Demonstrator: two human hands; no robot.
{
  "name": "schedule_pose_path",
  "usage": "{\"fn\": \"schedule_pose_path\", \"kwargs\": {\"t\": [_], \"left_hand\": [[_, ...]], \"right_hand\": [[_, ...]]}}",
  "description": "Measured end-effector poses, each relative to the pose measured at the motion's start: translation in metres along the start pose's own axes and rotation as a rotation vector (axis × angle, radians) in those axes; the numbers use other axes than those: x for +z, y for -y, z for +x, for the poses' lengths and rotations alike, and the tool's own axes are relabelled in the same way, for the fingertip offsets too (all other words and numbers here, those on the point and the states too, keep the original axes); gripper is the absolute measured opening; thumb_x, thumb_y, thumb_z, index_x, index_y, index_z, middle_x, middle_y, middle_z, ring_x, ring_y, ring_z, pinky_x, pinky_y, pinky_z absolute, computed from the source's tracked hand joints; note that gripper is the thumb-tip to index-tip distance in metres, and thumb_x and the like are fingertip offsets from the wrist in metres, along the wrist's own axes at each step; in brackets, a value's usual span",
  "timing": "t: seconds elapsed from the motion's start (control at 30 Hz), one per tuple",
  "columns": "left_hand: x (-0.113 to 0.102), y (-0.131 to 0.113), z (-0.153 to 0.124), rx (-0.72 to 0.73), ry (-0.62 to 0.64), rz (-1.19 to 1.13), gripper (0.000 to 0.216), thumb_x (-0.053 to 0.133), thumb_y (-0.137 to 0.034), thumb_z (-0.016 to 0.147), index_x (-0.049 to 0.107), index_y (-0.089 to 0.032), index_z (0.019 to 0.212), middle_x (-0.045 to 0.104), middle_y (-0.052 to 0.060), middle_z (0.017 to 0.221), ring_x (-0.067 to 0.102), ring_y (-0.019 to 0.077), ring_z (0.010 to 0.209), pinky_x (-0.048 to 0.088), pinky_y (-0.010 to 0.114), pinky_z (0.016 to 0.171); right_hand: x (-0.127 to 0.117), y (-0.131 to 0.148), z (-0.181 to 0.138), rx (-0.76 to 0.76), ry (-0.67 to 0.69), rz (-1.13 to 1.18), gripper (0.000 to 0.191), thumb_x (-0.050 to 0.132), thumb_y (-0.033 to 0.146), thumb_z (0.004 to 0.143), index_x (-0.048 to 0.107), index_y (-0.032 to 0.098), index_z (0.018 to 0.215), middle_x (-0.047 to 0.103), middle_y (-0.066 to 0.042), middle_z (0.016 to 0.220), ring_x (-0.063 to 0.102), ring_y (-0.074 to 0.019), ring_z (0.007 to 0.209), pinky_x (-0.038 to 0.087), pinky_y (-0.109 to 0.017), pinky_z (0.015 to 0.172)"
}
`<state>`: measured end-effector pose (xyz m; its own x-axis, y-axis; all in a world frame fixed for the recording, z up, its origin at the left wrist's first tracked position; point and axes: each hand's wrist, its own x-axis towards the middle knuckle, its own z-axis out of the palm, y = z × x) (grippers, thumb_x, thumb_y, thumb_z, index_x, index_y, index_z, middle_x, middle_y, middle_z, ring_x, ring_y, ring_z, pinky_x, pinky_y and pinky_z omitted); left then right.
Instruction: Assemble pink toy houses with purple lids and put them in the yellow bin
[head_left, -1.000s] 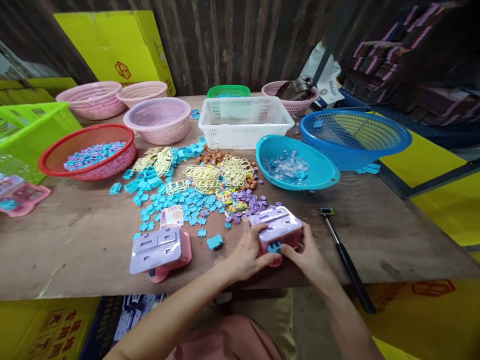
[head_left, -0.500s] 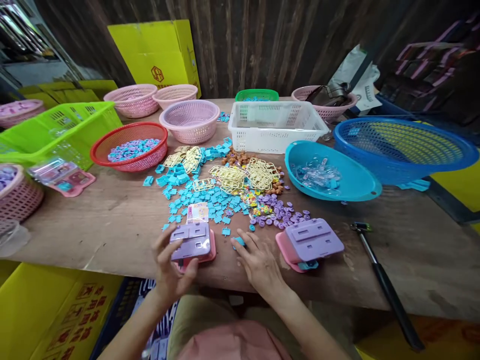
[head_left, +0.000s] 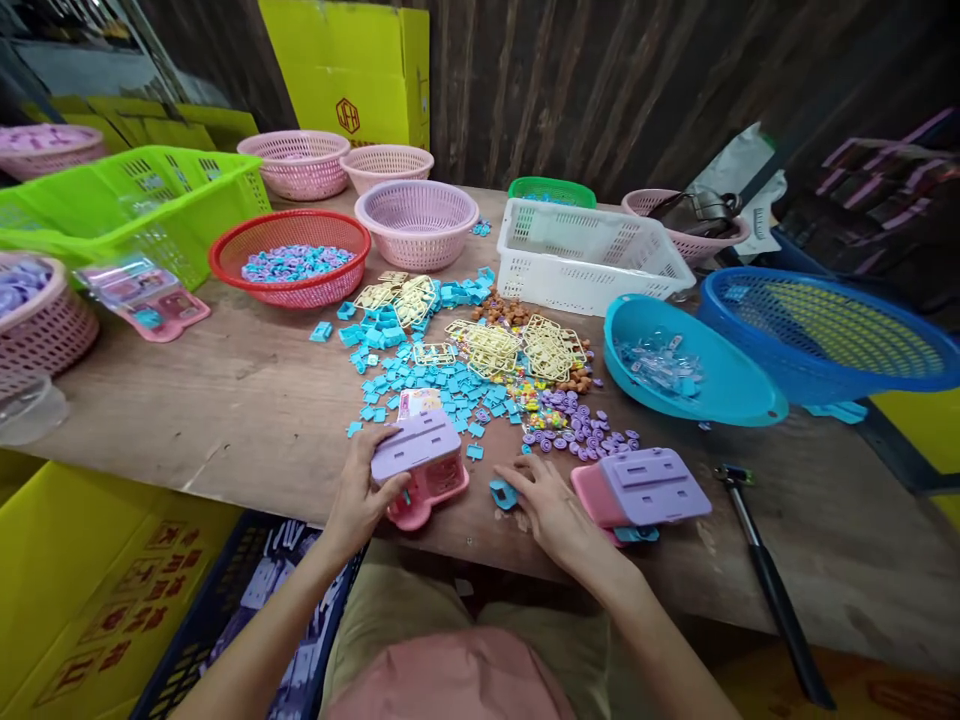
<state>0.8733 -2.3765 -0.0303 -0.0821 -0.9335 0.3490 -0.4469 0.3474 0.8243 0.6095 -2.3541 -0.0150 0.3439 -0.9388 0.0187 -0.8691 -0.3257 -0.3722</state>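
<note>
My left hand (head_left: 360,495) grips a lilac-and-pink toy case (head_left: 421,462) near the table's front edge, fingers curled round its left end. Flat on the wood lies my right hand (head_left: 546,500), its fingertips touching a small turquoise piece (head_left: 502,493). A second lilac-and-pink toy case (head_left: 637,487) lies just right of that hand, untouched. Behind both hands spreads a pile of turquoise pieces (head_left: 420,375), cream frames (head_left: 491,348) and purple discs (head_left: 577,430).
Pink baskets (head_left: 416,220), a red basket (head_left: 292,258) of purple pieces, a white crate (head_left: 589,255), a turquoise bowl (head_left: 690,365) and a blue basket (head_left: 825,330) ring the wooden table (head_left: 225,400). A black-handled tool (head_left: 769,585) lies at right. A green crate (head_left: 127,205) stands at left.
Both hands left the right-hand case. My left hand moved to the left case and took hold of it; my right hand came down beside the turquoise piece. The view swung left.
</note>
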Motion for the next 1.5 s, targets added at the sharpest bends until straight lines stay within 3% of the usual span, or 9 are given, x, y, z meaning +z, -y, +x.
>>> {"fn": "schedule_pose_path", "kwargs": {"t": [0.23,0.33,0.43,0.53,0.7,0.9,1.13,1.33,1.5], "left_hand": [[0.018,-0.007,0.003,-0.135,-0.151,-0.103,0.050,0.043,-0.056,0.082,0.044,-0.021,0.117,0.051,0.009,0.115,0.048,0.0231,0.107,0.040,0.039,0.093],[0.024,-0.008,0.003,-0.166,-0.170,-0.153,0.055,0.039,-0.062,0.081,0.042,-0.020,0.118,0.049,0.010,0.116,0.048,0.0235,0.109,0.039,0.040,0.095],[0.027,-0.010,0.003,-0.185,-0.176,-0.202,0.058,0.037,-0.064,0.080,0.039,-0.020,0.118,0.046,0.010,0.116,0.046,0.0233,0.111,0.037,0.041,0.098],[0.028,-0.010,0.002,-0.228,-0.163,-0.250,0.061,0.038,-0.065,0.079,0.036,-0.020,0.119,0.044,0.011,0.117,0.046,0.0234,0.111,0.036,0.041,0.099],[0.031,-0.011,0.002,-0.210,-0.179,-0.241,0.064,0.037,-0.067,0.078,0.036,-0.019,0.120,0.044,0.011,0.118,0.045,0.0244,0.112,0.035,0.042,0.099],[0.034,-0.013,0.002,-0.224,-0.187,-0.256,0.067,0.038,-0.070,0.077,0.036,-0.020,0.122,0.044,0.011,0.122,0.044,0.0248,0.114,0.034,0.041,0.100],[0.035,-0.013,0.002,-0.236,-0.188,-0.318,0.070,0.031,-0.072,0.077,0.033,-0.019,0.123,0.042,0.012,0.121,0.044,0.0240,0.114,0.033,0.041,0.102],[0.037,-0.011,0.001,-0.239,-0.216,-0.327,0.073,0.027,-0.074,0.077,0.034,-0.021,0.126,0.040,0.013,0.125,0.039,0.0249,0.120,0.029,0.043,0.105],[0.040,-0.013,0.000,-0.258,-0.244,-0.401,0.072,0.032,-0.073,0.077,0.034,-0.020,0.125,0.041,0.013,0.127,0.041,0.0251,0.120,0.029,0.043,0.106]], "right_hand": [[0.005,0.027,0.011,0.378,-0.088,-0.098,0.029,0.042,0.031,0.090,0.054,0.014,0.111,0.054,-0.016,0.110,0.061,-0.0250,0.082,0.050,-0.038,0.066],[0.012,0.039,0.020,0.324,-0.006,-0.156,0.018,0.042,0.024,0.089,0.059,0.019,0.090,0.056,-0.010,0.100,0.062,-0.0203,0.071,0.047,-0.032,0.059],[0.012,0.043,0.026,0.266,0.006,-0.194,0.016,0.047,0.015,0.085,0.057,0.019,0.095,0.056,-0.010,0.103,0.063,-0.0202,0.076,0.047,-0.031,0.061],[0.010,0.043,0.022,0.282,-0.107,-0.298,0.032,0.060,0.023,0.079,0.052,0.014,0.109,0.057,-0.016,0.105,0.062,-0.0286,0.090,0.049,-0.035,0.067],[0.017,0.045,-0.001,0.390,-0.111,-0.428,0.023,0.049,0.034,0.087,0.052,0.015,0.099,0.064,-0.015,0.082,0.063,-0.0283,0.069,0.045,-0.036,0.056],[0.039,0.064,-0.008,0.273,-0.144,-0.344,0.005,0.050,0.020,0.084,0.050,0.018,0.089,0.061,-0.011,0.086,0.062,-0.0256,0.077,0.050,-0.037,0.065],[0.064,0.062,-0.020,-0.014,-0.282,-0.297,0.028,0.045,0.005,0.080,0.053,0.014,0.104,0.055,-0.014,0.099,0.055,-0.0249,0.086,0.051,-0.035,0.067],[0.037,0.039,-0.027,0.000,-0.315,-0.110,0.031,0.041,0.021,0.090,0.057,0.020,0.117,0.059,-0.007,0.084,0.055,-0.0209,0.076,0.049,-0.033,0.064],[0.020,0.078,-0.001,-0.082,-0.491,0.198,0.044,0.037,0.025,0.094,0.036,0.022,0.138,0.060,-0.009,0.105,0.059,-0.0177,0.094,0.051,-0.028,0.073]]}}
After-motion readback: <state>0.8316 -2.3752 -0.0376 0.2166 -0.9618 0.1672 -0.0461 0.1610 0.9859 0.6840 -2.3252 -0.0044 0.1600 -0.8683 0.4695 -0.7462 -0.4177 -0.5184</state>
